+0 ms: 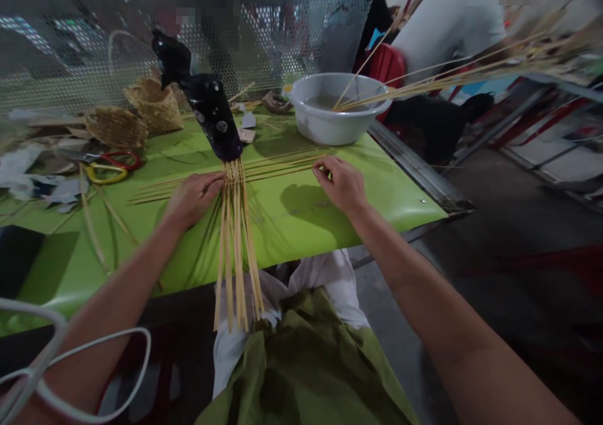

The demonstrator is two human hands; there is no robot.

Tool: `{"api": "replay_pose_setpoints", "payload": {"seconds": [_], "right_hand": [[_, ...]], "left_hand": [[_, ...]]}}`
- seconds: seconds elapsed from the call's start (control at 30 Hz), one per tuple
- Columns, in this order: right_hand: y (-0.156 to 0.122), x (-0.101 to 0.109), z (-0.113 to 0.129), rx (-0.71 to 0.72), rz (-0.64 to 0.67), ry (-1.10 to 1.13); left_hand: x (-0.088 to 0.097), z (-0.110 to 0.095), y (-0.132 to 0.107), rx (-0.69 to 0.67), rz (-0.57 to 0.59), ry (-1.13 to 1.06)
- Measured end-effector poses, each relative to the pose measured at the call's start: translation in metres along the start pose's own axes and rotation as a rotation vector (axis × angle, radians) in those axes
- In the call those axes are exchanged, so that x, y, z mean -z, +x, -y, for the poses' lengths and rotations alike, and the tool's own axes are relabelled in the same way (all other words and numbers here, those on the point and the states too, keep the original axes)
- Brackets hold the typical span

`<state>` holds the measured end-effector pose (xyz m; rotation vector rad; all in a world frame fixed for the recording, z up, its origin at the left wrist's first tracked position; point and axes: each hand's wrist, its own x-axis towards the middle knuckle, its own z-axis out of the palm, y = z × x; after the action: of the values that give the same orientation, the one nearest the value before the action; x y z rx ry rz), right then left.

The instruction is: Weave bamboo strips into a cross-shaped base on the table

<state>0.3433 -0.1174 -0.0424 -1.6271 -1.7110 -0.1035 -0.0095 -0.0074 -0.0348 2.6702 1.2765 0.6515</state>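
Observation:
Pale, flat bamboo-like strips (239,249) run lengthwise over the table's front edge, crossed by thinner strips (277,169) in a small woven patch (234,174). At the left side of this patch, my left hand (194,198) rests with its fingers closed at the weave. To the right, my right hand (343,181) pinches the end of a crosswise strip between thumb and fingers. A dark spray bottle (213,114) stands on the far part of the lengthwise strips, hiding their far ends.
A whitish basin (330,123) with water and long strips stands at the back right. Scissors with red and yellow handles (113,166), woven pieces (115,127) and scraps lie left on the green table (301,215). Beyond the basin sits another person (447,23). A white cable (141,349) loops at lower left.

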Motion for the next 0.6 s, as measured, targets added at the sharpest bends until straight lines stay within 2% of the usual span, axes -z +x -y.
{"api": "replay_pose_setpoints", "payload": {"seconds": [0.3, 0.6], "right_hand": [[0.006, 0.000, 0.007, -0.032, 0.063, -0.030], [0.007, 0.001, 0.012, -0.047, 0.079, -0.019]], "left_hand": [[0.010, 0.004, 0.001, 0.046, 0.076, 0.003], [0.009, 0.012, 0.002, 0.034, 0.027, -0.019]]}}
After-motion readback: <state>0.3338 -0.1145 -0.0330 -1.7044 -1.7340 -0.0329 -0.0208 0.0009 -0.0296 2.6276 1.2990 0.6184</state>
